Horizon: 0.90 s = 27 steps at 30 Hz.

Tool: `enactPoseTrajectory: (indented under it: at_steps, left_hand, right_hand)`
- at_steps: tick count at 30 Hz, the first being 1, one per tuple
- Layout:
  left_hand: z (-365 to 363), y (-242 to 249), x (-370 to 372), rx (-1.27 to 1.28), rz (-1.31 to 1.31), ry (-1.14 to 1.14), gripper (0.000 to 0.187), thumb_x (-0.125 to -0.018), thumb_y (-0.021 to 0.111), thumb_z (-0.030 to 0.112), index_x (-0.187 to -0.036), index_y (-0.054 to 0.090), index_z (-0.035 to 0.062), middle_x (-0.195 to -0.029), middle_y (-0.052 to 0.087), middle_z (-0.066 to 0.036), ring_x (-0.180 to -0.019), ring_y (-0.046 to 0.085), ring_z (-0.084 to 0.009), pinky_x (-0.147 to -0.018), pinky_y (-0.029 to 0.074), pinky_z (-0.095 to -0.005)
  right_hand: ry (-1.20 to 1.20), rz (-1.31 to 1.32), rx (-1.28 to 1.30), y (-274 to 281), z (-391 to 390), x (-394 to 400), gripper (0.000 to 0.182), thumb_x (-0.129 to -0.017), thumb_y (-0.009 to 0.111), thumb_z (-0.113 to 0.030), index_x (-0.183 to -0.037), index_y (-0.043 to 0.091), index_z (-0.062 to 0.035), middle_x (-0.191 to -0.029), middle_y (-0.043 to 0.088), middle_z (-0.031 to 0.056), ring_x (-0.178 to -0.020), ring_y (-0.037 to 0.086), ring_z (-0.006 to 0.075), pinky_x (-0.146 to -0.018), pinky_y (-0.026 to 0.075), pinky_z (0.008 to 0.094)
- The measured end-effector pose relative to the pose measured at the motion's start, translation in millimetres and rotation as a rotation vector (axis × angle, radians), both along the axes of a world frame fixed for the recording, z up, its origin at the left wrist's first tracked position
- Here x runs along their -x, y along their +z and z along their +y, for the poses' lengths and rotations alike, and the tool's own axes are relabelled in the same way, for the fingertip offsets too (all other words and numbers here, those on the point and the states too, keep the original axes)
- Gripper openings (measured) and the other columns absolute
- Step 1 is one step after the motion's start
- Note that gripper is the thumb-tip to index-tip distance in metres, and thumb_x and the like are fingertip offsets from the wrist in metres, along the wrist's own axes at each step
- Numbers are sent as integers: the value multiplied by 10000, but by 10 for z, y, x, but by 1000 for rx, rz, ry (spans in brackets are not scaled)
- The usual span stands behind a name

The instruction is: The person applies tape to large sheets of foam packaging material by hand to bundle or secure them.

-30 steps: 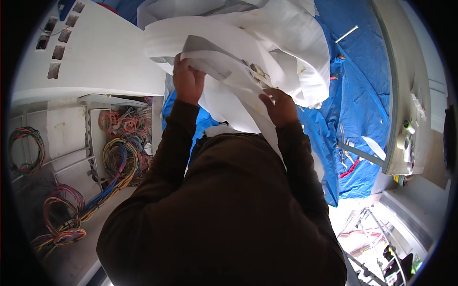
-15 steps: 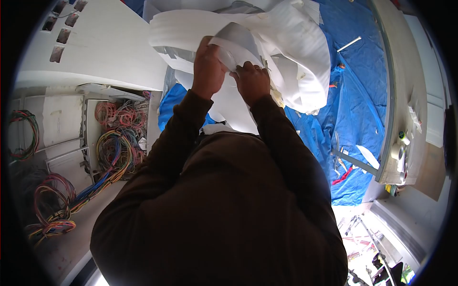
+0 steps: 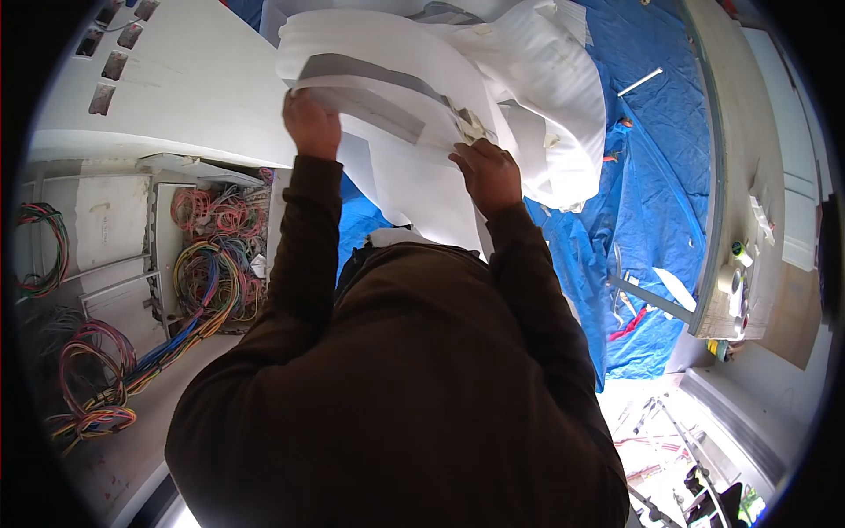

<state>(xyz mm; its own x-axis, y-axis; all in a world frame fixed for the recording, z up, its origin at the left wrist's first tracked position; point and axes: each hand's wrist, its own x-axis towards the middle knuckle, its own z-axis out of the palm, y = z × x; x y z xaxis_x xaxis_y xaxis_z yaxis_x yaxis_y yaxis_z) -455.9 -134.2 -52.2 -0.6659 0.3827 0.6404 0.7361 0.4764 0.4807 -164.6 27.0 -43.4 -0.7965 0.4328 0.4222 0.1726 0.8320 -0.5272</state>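
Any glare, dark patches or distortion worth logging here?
Head view: black corners, and a long board apparently bowed by lens distortion; head view again: glare washes out the background at lower right; same view: the brown top sinks into shadow, while folds show on the white sheeting.

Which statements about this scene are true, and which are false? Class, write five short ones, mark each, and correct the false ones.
1. The left hand and right hand both touch white sheeting. True.
2. The two hands are pressed together. False: they are apart.
3. Blue tarp shows on the picture's right. True.
4. Coiled wires hang at the picture's right edge. False: the coiled wires are on the left.
5. The person's sleeves are dark. True.
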Motion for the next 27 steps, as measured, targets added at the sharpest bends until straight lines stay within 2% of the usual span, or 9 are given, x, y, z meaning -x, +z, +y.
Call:
enactPoseTrajectory:
  at_steps: [1, 4, 8, 11, 16, 20, 22, 26, 27]
  left_hand:
    - [-46, -210, 242, -245, -140, -49, 369, -674, 617, 46, -1029, 676, -38, -980, 683, -252, -943, 638, -459, -906, 531, -499]
    - [-202, 169, 206, 177, 165, 180, 342, -682, 647, 40, -1017, 682, -21, -962, 685, -220, -934, 647, -439, -868, 541, -494]
    - [-410, 128, 629, -476, -246, -10, 347, -669, 683, 68, -1007, 683, -12, -939, 689, -225, -909, 648, -432, -846, 543, -496]
    - [-562, 414, 572, 329, 338, 241, 386, -647, 726, 81, -1024, 693, 6, -928, 705, -212, -916, 665, -428, -859, 554, -483]
    - [-763, 328, 1187, 278, 317, 285, 433, -633, 779, 132, -1028, 692, -23, -983, 709, -230, -941, 674, -439, -879, 561, -479]
    - [-605, 590, 1219, -726, -376, -164, 380, -688, 772, 168, -1021, 724, -9, -974, 721, -227, -956, 686, -425, -856, 578, -467]
    - [-560, 728, 1129, 275, 420, 257, 362, -728, 754, 186, -1031, 728, -10, -952, 728, -230, -940, 699, -417, -859, 582, -439]
    - [-487, 962, 1160, 268, 453, 318, 295, -738, 736, 182, -976, 738, 6, -919, 731, -220, -872, 703, -432, -825, 588, -455]
    - [-508, 863, 1408, -113, 200, 75, 277, -734, 737, 185, -952, 741, 15, -912, 731, -217, -849, 702, -434, -802, 589, -469]
  right_hand:
    - [-6, -14, 18, -20, 19, -68, 151, -874, 747, -213, -983, 710, -115, -821, 642, 57, -785, 672, 290, -725, 538, 418]
    - [-23, 4, 9, -108, 23, -294, 170, -855, 765, -196, -989, 713, -106, -823, 643, 53, -767, 669, 285, -717, 537, 414]
    - [-59, -3, 36, -241, 174, -640, 164, -838, 781, -177, -973, 740, -93, -839, 674, 55, -765, 676, 284, -715, 541, 402]
    - [-57, -22, 41, -260, 386, -938, 159, -838, 775, -144, -974, 740, -69, -856, 695, 91, -779, 683, 311, -723, 550, 408]
    - [-134, -58, 98, -250, 835, -1548, 157, -837, 742, -81, -987, 730, -35, -861, 690, 148, -790, 682, 343, -703, 543, 427]
    - [-196, -86, 38, -197, 1022, -1895, 153, -853, 745, -96, -993, 727, -37, -869, 692, 151, -782, 682, 345, -699, 539, 424]
    - [-213, -95, 4, -194, 1101, -2042, 149, -859, 746, -100, -992, 725, -37, -873, 693, 151, -782, 682, 344, -699, 539, 422]
    - [-332, -116, 33, -274, 1267, -2409, 139, -881, 737, -104, -1000, 718, -34, -900, 691, 142, -796, 675, 353, -697, 529, 424]
    - [-350, -123, 23, -323, 1296, -2503, 139, -887, 733, -107, -1004, 716, -34, -905, 690, 142, -801, 673, 354, -700, 528, 425]
